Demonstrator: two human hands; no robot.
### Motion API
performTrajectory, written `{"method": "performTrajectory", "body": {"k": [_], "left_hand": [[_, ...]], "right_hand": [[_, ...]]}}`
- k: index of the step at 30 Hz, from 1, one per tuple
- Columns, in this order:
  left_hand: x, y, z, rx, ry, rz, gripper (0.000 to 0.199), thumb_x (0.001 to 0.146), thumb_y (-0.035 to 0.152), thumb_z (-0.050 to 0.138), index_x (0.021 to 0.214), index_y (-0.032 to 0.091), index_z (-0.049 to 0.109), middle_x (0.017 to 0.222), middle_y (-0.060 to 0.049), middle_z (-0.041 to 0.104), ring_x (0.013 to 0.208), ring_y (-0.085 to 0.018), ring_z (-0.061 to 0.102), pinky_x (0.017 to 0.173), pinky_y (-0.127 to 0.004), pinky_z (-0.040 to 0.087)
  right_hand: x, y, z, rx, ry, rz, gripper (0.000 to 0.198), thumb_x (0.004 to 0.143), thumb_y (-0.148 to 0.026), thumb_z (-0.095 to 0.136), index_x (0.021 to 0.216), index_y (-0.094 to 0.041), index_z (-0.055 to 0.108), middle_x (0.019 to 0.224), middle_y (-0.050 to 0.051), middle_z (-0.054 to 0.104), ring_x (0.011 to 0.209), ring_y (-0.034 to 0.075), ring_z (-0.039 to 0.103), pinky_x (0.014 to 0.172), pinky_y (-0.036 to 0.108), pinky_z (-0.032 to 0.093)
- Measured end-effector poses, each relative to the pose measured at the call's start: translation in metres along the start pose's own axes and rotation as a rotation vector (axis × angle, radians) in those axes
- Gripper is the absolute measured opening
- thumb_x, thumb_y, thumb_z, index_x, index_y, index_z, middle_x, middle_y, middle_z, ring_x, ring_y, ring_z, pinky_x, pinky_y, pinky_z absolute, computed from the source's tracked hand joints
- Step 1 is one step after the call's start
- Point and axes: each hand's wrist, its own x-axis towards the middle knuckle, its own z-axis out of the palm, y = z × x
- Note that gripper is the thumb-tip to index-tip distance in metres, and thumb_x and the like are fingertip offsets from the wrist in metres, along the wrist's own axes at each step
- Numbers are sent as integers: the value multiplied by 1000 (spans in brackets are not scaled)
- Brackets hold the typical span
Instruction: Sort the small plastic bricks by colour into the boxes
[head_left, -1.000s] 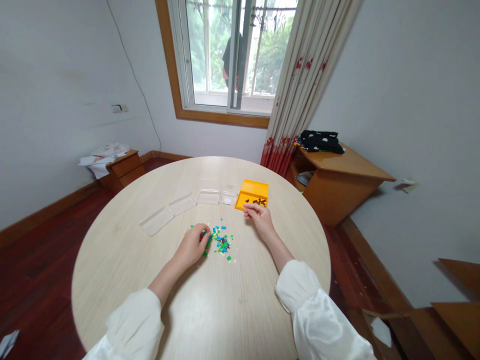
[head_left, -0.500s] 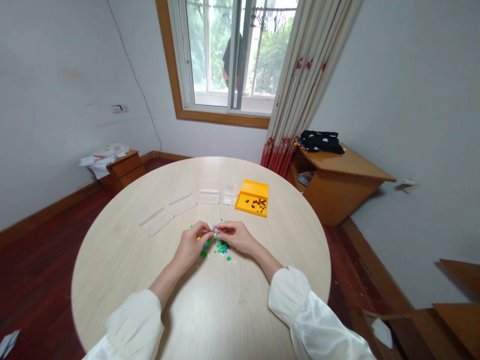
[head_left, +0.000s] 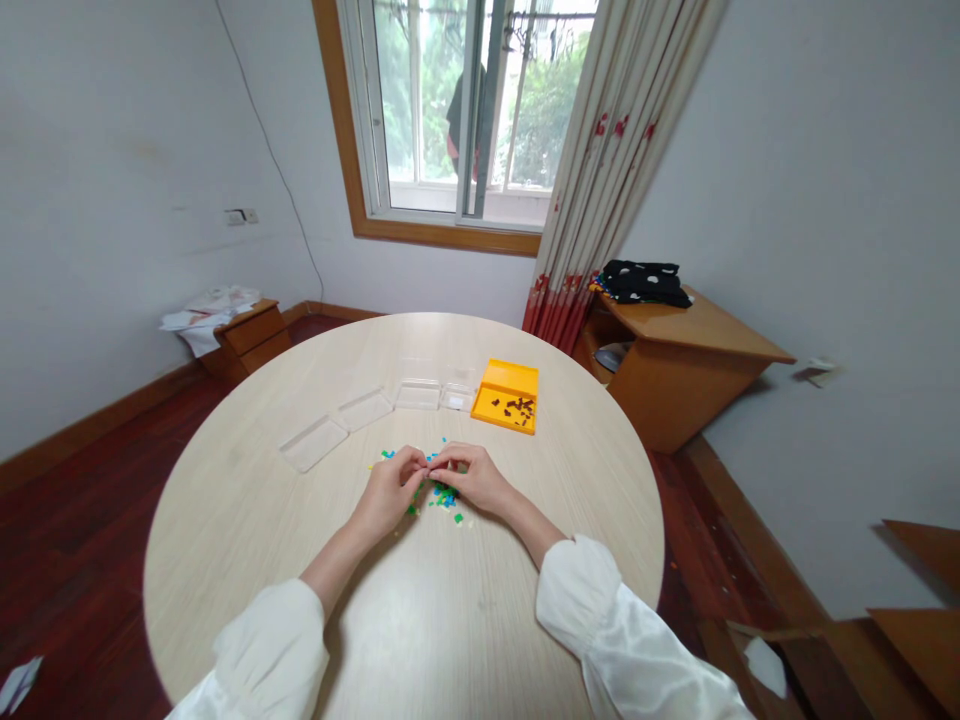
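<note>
My left hand and my right hand meet fingertip to fingertip over the middle of the round table. Both are closed in a pinch; whatever lies between the fingertips is too small to make out. Beneath and around them is a loose pile of small building bricks, green, blue, yellow and pale, partly covered by the hands. One green brick lies in front of my right hand. Beyond it an orange case stands open, with several dark brown pieces in it.
Shallow clear boxes stand in an arc at the back left of the pile, beside another clear tray and smaller ones next to the orange case. A wooden cabinet with folded black cloth is past the table's right edge.
My left hand has shifted slightly and my fingertips have come closer together. A few blue and green bricks behind my left hand show more now. The boxes have stayed put.
</note>
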Motion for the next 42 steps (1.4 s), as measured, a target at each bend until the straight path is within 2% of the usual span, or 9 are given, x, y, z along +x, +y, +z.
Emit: {"method": "performTrajectory", "body": {"k": [4, 6, 12, 15, 19, 24, 29, 34, 42], "left_hand": [[0, 1, 1, 6, -34, 20, 15, 79, 30, 46, 80, 18, 54, 75, -2, 65, 71, -15, 61, 69, -28, 48], [0, 0, 1, 42, -34, 47, 17, 81, 28, 44, 84, 18, 57, 80, -4, 66, 76, -16, 61, 73, -29, 48], [0, -16, 3, 258, -121, 221, 31, 80, 11, 39, 92, 18, 67, 95, -9, 61, 91, -18, 55, 85, -34, 44], [-2, -24, 5, 352, -173, 277, 36, 81, 9, 39, 102, 21, 67, 101, -10, 56, 96, -19, 50, 88, -36, 42], [-6, -26, 7, 421, -215, 303, 37, 83, 12, 41, 109, 23, 65, 105, -10, 53, 99, -22, 48, 89, -37, 40], [-7, -23, 6, 490, -222, 301, 36, 85, 15, 40, 109, 24, 65, 104, -11, 53, 98, -23, 47, 88, -37, 40], [-6, -23, 5, 522, -186, 285, 30, 85, 18, 43, 103, 20, 67, 101, -11, 54, 95, -22, 48, 85, -36, 41], [-4, -22, 3, 494, -174, 265, 20, 82, 18, 49, 90, 18, 67, 95, -10, 55, 92, -21, 50, 84, -36, 41], [-2, -19, 3, 417, -136, 228, 14, 79, 18, 51, 79, 17, 64, 87, -7, 57, 88, -20, 52, 81, -34, 42]], "right_hand": [[0, 0, -1, 52, 8, 83, 13, 73, -29, 62, 74, -16, 67, 71, 1, 65, 67, 12, 56, 65, 25, 43], [3, 4, -5, 118, 82, 131, 15, 72, -31, 62, 73, -16, 64, 68, 1, 64, 64, 12, 56, 62, 25, 44], [15, 32, -41, 279, 507, 249, 24, 61, -37, 68, 69, -15, 60, 59, -1, 60, 53, 10, 55, 56, 24, 45], [17, 47, -62, 308, 741, 292, 28, 57, -37, 71, 70, -14, 60, 59, 0, 62, 53, 11, 57, 54, 23, 46], [15, 59, -78, 367, 922, 360, 30, 55, -32, 72, 75, -13, 62, 65, 3, 66, 58, 13, 62, 51, 22, 49], [15, 62, -78, 488, 920, 364, 44, 63, -25, 70, 103, -12, 60, 84, 7, 70, 78, 15, 67, 67, 24, 57], [16, 63, -76, 559, 916, 314, 59, 69, -23, 66, 124, -13, 48, 104, 10, 66, 96, 15, 64, 84, 27, 55], [16, 65, -79, 570, 936, 315, 57, 69, -17, 62, 125, -15, 48, 119, 12, 59, 108, 15, 58, 90, 26, 51], [17, 57, -79, 595, 946, 281, 46, 63, -16, 61, 109, -14, 58, 110, 10, 64, 104, 15, 59, 90, 27, 48]]}}
